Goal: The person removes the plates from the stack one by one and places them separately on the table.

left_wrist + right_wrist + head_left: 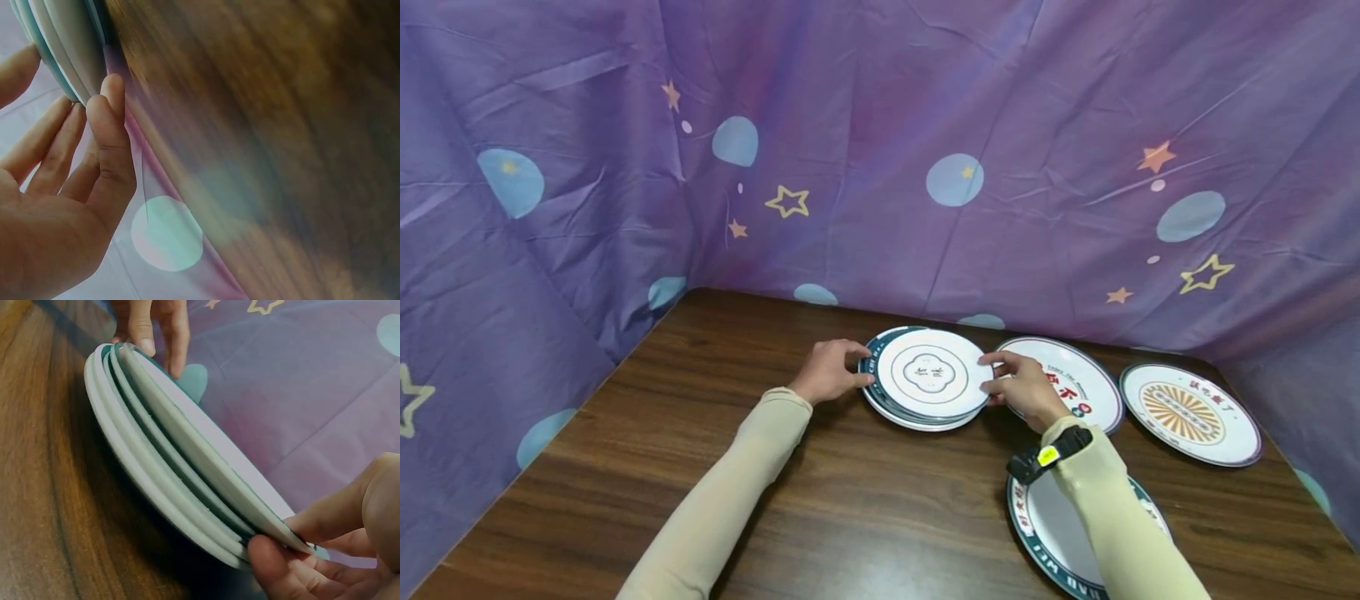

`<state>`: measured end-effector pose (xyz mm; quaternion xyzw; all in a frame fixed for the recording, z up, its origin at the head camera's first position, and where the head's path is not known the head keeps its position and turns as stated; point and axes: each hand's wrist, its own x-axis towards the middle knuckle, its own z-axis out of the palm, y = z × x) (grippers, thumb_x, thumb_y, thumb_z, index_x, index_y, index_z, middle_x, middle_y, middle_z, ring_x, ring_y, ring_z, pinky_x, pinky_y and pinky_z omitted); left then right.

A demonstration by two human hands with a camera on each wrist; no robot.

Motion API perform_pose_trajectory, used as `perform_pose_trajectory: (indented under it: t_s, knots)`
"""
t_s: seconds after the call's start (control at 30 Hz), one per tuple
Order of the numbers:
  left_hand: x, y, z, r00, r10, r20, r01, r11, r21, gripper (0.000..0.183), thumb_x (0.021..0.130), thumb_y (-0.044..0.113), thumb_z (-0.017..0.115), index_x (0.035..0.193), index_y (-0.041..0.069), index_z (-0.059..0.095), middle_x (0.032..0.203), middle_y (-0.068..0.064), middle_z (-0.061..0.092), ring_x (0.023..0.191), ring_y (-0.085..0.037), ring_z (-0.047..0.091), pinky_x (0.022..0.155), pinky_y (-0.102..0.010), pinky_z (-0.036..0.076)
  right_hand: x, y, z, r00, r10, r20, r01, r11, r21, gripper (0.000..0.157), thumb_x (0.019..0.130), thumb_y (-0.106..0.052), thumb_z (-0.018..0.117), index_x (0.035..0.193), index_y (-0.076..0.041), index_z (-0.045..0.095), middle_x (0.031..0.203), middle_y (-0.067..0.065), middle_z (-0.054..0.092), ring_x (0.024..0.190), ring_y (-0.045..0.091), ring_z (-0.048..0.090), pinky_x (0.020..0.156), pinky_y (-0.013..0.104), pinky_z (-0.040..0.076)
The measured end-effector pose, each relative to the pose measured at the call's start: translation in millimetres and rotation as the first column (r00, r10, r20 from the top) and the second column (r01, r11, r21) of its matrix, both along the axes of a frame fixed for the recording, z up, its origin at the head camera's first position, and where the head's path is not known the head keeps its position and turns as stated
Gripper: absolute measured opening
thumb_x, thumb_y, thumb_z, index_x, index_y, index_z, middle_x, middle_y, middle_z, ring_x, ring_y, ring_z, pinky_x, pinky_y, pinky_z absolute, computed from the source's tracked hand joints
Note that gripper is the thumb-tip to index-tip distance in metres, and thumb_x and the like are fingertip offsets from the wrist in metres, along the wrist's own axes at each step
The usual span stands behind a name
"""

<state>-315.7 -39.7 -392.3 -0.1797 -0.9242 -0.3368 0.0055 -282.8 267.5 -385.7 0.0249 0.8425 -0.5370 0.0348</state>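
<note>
Near the back edge of the table sits a stack of several plates [159, 450]. Its top plate [966, 350] is white with thin dark rings and a four-lobed emblem, lying slightly right of the teal-patterned plate [868, 367] below. My right hand [1021, 385] pinches the right rim of the top plate, as the right wrist view shows at close range. At the stack's left rim my left hand [831, 371] holds the edge with bent fingers and thumb. In the left wrist view, its fingertips [62, 103] touch the plate edges.
A white plate [1093, 383] with red lettering lies right of the stack, and a sunburst plate [1183, 417] farther right. A teal-rimmed plate [1052, 525] lies partly under my right forearm. Behind the wooden table [865, 517] hangs a purple cloth [865, 125].
</note>
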Motion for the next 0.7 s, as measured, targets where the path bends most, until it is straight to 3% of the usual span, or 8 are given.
perform_pose_trajectory:
  t_s: [0.2, 0.7]
  knots:
    - [-1.1, -1.2, -2.3, 1.0, 0.007, 0.012, -0.007, 1.0, 0.001, 0.044, 0.083, 0.026, 0.082, 0.124, 0.012, 0.071, 0.132, -0.01, 0.069, 0.134, -0.031, 0.056, 0.117, -0.042, 0.042, 2.6, 6.3, 3.6, 1.0, 0.019, 0.02, -0.019, 1.0, -0.011, 0.055, 0.082, 0.012, 0.056, 0.136, 0.01, 0.049, 0.087, 0.004, 0.046, 0.063, 0.007, 0.052, 0.06, 0.023, 0.057]
    - [-0.2, -1.1, 1.1, 1.0, 0.0, 0.009, 0.0, 1.0, -0.007, 0.044, 0.083, 0.028, 0.082, 0.123, 0.013, 0.072, 0.132, -0.011, 0.069, 0.132, -0.032, 0.057, 0.114, -0.043, 0.044, 7.2, 14.7, 7.7, 0.998, 0.066, 0.007, -0.065, 0.996, -0.058, 0.056, 0.086, 0.012, 0.051, 0.141, 0.011, 0.042, 0.098, 0.006, 0.042, 0.075, 0.006, 0.051, 0.064, 0.02, 0.056]
